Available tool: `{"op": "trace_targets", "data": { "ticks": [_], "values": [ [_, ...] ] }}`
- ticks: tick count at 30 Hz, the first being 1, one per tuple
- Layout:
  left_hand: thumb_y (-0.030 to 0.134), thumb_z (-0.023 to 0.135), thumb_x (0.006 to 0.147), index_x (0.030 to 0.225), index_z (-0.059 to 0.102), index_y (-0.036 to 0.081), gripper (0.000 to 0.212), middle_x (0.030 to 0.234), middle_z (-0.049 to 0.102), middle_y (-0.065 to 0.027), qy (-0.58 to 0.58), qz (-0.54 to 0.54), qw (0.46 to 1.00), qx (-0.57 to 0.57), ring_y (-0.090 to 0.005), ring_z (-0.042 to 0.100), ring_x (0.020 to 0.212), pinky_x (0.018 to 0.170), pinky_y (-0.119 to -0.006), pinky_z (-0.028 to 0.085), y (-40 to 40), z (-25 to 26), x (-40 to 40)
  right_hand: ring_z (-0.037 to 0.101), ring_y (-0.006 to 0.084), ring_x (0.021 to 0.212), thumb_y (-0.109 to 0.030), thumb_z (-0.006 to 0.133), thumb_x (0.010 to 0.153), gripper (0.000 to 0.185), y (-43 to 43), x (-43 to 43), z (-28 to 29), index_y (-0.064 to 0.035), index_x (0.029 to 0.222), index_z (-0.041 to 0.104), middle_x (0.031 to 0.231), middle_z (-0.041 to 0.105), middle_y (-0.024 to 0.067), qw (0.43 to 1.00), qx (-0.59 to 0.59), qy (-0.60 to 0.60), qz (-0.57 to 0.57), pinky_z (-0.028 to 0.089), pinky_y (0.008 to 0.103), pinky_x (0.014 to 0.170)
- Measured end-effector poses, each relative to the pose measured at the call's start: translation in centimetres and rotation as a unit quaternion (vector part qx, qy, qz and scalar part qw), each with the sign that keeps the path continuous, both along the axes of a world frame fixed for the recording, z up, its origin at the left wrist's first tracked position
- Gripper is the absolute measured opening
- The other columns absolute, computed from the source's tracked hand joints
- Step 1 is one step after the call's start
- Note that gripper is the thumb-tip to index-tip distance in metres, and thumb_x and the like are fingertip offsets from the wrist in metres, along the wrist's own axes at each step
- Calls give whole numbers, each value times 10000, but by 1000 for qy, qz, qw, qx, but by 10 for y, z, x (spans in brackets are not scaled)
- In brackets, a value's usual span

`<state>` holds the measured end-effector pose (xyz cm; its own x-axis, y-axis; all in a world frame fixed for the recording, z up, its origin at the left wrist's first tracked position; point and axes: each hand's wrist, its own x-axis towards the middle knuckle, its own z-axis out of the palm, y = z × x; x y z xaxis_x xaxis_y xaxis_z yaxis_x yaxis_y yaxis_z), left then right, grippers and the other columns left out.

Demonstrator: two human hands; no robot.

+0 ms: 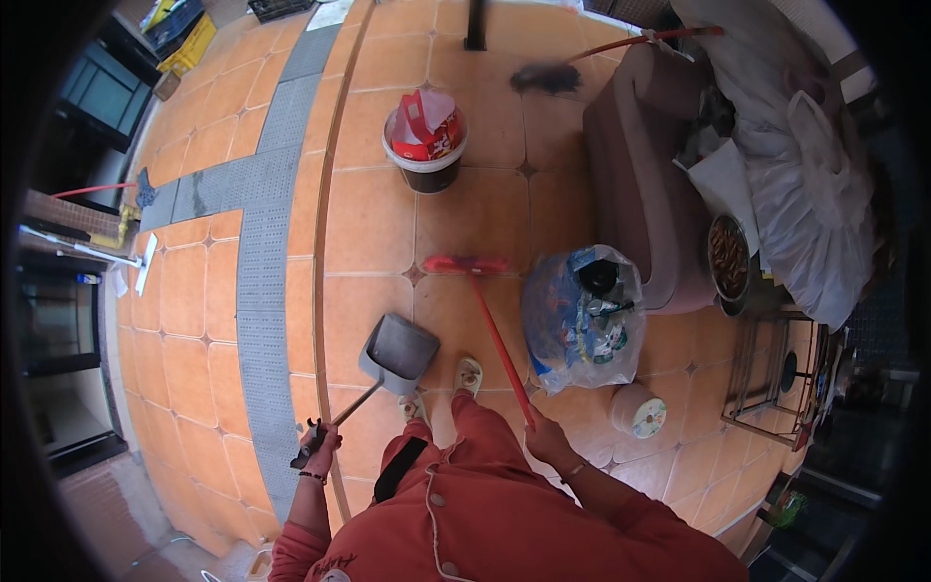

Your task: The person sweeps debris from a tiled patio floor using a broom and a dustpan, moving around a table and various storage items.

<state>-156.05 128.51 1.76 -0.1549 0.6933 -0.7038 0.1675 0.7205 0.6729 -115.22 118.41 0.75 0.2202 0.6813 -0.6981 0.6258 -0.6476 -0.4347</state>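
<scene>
My left hand (321,445) grips the handle of a long-handled grey dustpan (401,352). The pan rests on the orange tiles a little ahead of my left foot. In my right hand (547,439) is the red stick of a broom (499,335), held near its upper end. Its red broom head (465,264) is out in front on the floor, somewhat blurred, beyond the dustpan and to its right. A clear plastic bag (582,320) with bottles and other packaging inside stands right of the broom stick.
Ahead stands a bucket (430,174) holding a red bag. On the right are a mauve sofa (618,167), white bags (793,211), a bowl of brown items (727,258), a round stool (640,412) and a metal rack (764,393). A mop (547,78) leans there; grey tactile paving (263,262) runs left.
</scene>
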Motion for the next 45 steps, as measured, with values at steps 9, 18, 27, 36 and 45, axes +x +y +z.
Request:
{"op": "trace_targets", "data": {
  "ticks": [9, 18, 27, 36, 45],
  "values": [
    [142, 592, 767, 775, 511, 47, 125, 690, 538, -24, 29, -4, 999, -17, -120, 556, 630, 574, -239, 474, -14, 8, -8, 541, 389, 744, -143, 429, 771, 371, 130, 57, -32, -38, 1126, 399, 809, 562, 230, 979, 166, -100, 60, 431, 462, 638],
    [102, 581, 771, 787, 515, 37, 95, 696, 532, -25, 5, 56, 998, 1, -124, 551, 633, 570, -235, 472, -34, 14, -12, 566, 370, 668, -117, 454, 736, 394, 120, -16, -88, -62, 1118, 374, 712, 570, 216, 988, 77, -86, 99, 452, 445, 560],
    [122, 594, 759, 781, 519, 33, 118, 677, 539, -20, 5, -8, 1000, 27, -102, 532, 599, 551, -219, 447, -17, 0, -18, 559, 362, 622, -182, 443, 762, 451, 6, 54, 26, -127, 1200, 351, 673, 571, 193, 967, -57, -105, 225, 438, 462, 569],
    [118, 580, 763, 774, 517, 32, 107, 651, 520, -5, -12, -50, 998, 38, -79, 501, 583, 520, -203, 414, 21, -24, -34, 517, 404, 775, -113, 434, 773, 260, 54, 48, -14, -26, 1015, 470, 812, 535, 253, 988, 132, -81, 2, 428, 448, 626],
    [164, 579, 761, 739, 516, 58, 125, 639, 510, -4, -5, -140, 988, 62, -93, 505, 557, 496, -221, 414, 75, -68, -46, 549, 373, 737, -121, 424, 754, 400, 43, -122, -29, 33, 1120, 375, 791, 531, 289, 999, 32, -5, -36, 447, 420, 609]
  ]
}}
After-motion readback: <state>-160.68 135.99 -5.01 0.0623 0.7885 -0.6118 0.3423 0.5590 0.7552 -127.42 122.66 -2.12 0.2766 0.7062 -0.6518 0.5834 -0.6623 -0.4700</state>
